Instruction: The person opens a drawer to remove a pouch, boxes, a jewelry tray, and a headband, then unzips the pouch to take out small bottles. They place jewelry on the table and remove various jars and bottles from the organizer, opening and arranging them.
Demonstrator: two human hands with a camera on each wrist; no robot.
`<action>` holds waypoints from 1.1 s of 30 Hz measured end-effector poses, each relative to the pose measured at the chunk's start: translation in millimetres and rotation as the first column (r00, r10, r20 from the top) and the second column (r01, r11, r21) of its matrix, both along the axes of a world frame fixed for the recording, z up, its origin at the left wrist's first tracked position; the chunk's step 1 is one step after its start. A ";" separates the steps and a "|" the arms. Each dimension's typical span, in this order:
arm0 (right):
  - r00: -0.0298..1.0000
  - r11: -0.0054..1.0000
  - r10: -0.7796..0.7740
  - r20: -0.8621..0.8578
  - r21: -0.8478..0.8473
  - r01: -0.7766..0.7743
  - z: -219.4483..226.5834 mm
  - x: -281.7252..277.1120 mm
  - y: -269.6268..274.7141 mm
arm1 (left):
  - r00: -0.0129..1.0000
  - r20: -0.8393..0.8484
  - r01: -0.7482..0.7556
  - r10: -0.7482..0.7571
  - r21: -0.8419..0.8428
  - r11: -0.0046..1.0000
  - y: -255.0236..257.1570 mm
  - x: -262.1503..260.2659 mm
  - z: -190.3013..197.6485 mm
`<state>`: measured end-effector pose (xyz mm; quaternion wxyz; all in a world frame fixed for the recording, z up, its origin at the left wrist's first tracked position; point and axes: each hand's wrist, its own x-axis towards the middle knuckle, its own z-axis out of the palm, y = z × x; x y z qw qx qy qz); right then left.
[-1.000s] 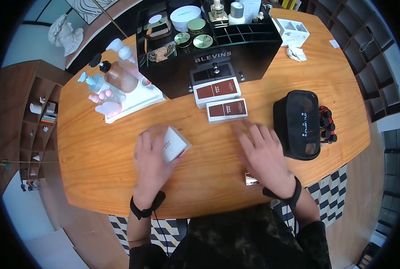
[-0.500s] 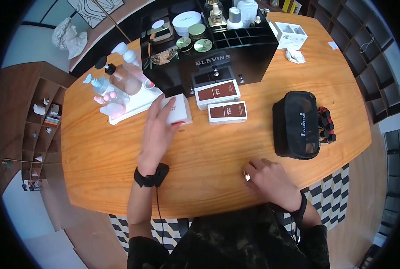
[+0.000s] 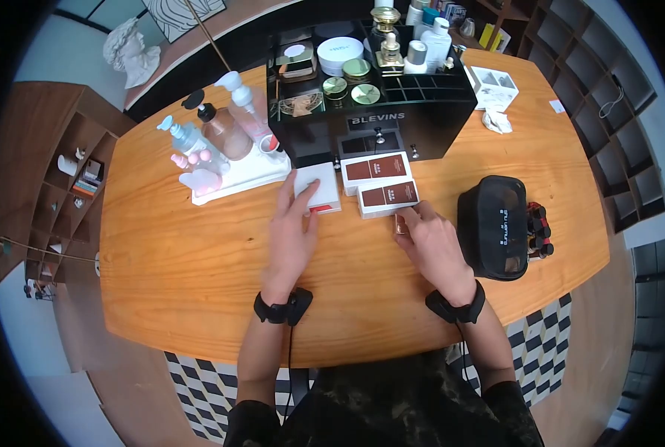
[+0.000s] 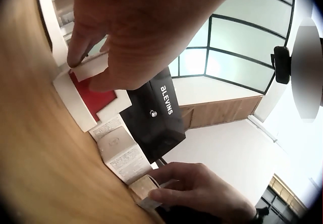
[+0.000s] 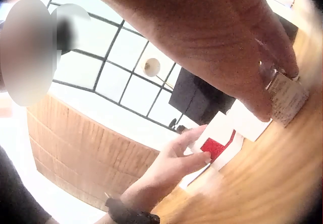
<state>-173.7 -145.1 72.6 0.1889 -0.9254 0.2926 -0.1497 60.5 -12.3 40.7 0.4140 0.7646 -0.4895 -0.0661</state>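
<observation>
My left hand (image 3: 291, 242) holds a white box (image 3: 323, 185), fingers along its far left side and thumb at the near side. A red part (image 4: 98, 95) shows on that box's side in the left wrist view. My right hand (image 3: 438, 249) pinches a small box (image 3: 400, 224) between thumb and fingers, mostly covered by the hand from above. It is right at the near side of a white box with a brown label (image 3: 389, 197). A second brown-labelled box (image 3: 377, 167) lies just behind that one.
A black organizer (image 3: 310, 130) full of cosmetics stands behind the boxes. Pump bottles crowd a white tray (image 3: 243, 179) on the left. To the right are a black pouch (image 3: 489, 231), several small dark-capped bottles (image 3: 540, 231), a white divided holder (image 3: 493, 89) and a crumpled tissue (image 3: 496, 121).
My left hand has slid the white box away from me, beside the brown-labelled boxes. My right hand took hold of the small box near the table's front edge and carried it forward to them.
</observation>
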 end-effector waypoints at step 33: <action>0.994 0.993 -0.066 0.092 -0.089 0.074 -20.3 2.7 9.3 | 0.998 -0.057 0.017 -0.022 -0.082 0.996 -3.0 -0.5 -6.6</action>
